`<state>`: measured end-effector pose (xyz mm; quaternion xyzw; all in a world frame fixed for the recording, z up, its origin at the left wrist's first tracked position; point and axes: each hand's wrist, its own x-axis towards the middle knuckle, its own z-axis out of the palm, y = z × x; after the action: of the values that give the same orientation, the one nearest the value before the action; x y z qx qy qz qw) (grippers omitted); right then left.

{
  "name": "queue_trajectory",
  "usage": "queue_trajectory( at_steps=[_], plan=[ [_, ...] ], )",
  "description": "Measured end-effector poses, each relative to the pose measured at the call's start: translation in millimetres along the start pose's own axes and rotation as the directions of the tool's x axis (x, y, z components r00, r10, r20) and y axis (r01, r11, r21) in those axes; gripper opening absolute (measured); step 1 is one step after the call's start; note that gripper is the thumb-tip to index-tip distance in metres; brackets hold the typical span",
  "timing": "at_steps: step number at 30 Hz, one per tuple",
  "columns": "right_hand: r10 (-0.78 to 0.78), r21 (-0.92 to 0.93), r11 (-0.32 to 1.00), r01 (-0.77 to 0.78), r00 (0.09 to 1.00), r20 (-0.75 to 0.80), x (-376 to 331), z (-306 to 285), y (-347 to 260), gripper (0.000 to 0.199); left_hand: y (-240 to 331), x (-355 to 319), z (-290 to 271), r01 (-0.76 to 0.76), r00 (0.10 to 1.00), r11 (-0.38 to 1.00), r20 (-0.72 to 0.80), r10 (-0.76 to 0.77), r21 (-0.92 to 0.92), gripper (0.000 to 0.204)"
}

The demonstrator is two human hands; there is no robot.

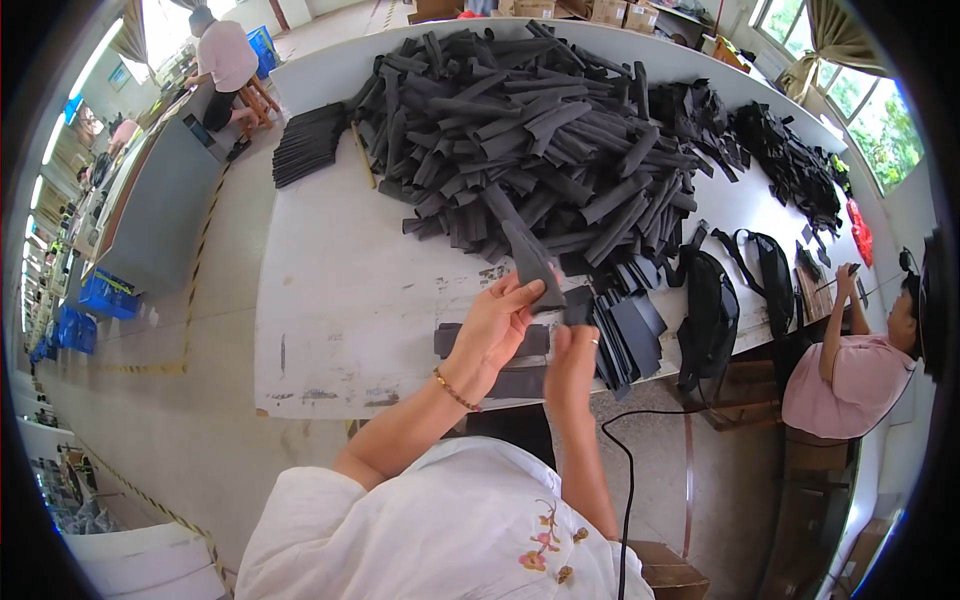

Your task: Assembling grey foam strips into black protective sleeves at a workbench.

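Observation:
My left hand (497,318) pinches the near end of a long black fabric sleeve (522,245), thumb on top; its far end reaches to the big pile of similar black fabric pieces (520,120). Just to the right, my right hand (573,362) grips a small flat dark panel (579,303) close to the sleeve's end. I cannot tell whether the two pieces touch. Beside my right hand lies a fanned stack of dark flat panels (632,335). Dark strips (523,382) lie under my wrists near the front edge of the white table (330,290).
A neat stack of black pieces (308,146) sits at the table's far left, near a thin wooden stick (362,155). Black backpacks (710,315) lie to the right, near a seated co-worker (850,375). A black cable (630,480) hangs beside my right arm.

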<state>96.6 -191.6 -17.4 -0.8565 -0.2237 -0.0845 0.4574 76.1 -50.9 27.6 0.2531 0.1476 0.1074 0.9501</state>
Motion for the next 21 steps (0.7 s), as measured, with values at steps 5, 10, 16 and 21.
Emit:
queue_trajectory(
  at_steps=[5,10,16,21],
  plan=[
    [0.34,0.202,0.917,-0.343,0.939,0.053,-4.2,-45.4,23.6,0.017,8.7,-1.8,16.4,-0.004,0.999,1.0,0.038,0.005,-0.021,0.032],
    [-0.124,0.044,0.991,0.125,0.992,-0.029,2.6,-83.3,-20.2,0.039,18.5,-15.4,29.7,-0.103,0.99,0.994,0.092,0.105,-0.03,0.027],
    [-0.417,-0.114,0.902,0.415,0.909,0.012,20.5,-96.2,-39.8,0.054,31.4,-19.1,27.9,-0.092,0.996,0.993,-0.008,0.093,0.079,0.024],
    [-0.531,-0.235,0.824,0.515,0.847,-0.006,28.9,-86.1,-52.6,0.041,31.5,-19.5,16.0,-0.057,0.994,0.993,-0.091,0.067,0.099,0.022]
  ],
)
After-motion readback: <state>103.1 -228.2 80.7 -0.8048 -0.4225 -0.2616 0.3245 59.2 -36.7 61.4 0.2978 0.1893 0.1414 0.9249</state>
